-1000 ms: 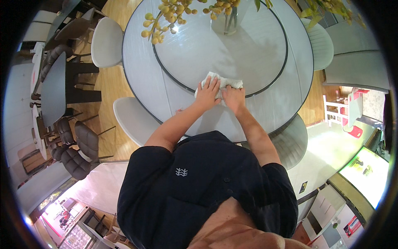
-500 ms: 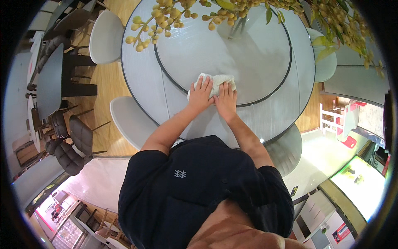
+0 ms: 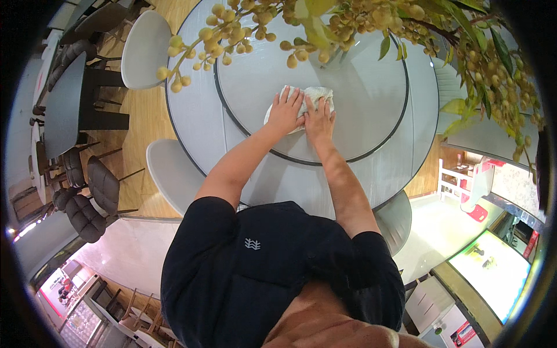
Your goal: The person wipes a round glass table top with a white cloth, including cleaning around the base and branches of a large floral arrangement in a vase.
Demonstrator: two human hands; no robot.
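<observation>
A white cloth [image 3: 322, 93] lies bunched on the grey round turntable [image 3: 368, 107], in the near half of its top. My left hand [image 3: 284, 113] rests flat on the cloth's left part, fingers extended and slightly apart. Beside it, my right hand [image 3: 318, 120] presses on the cloth's right part with its fingers stretched forward. The two hands almost touch at the thumbs. Both forearms reach straight out over the near edge of the light grey round table [image 3: 194, 110]. The underside of the cloth is hidden.
Branches with yellow berries and leaves [image 3: 371, 23] hang over the table's far side, close to the view. Pale chairs [image 3: 145, 52] stand round the table. A dark table [image 3: 64, 110] with brown padded chairs [image 3: 104, 185] is at the left, and a lit screen [image 3: 490, 267] at the lower right.
Both hands have slid forward with the cloth, away from the turntable's near rim and further onto its top. The berry branches appear larger and lower in view.
</observation>
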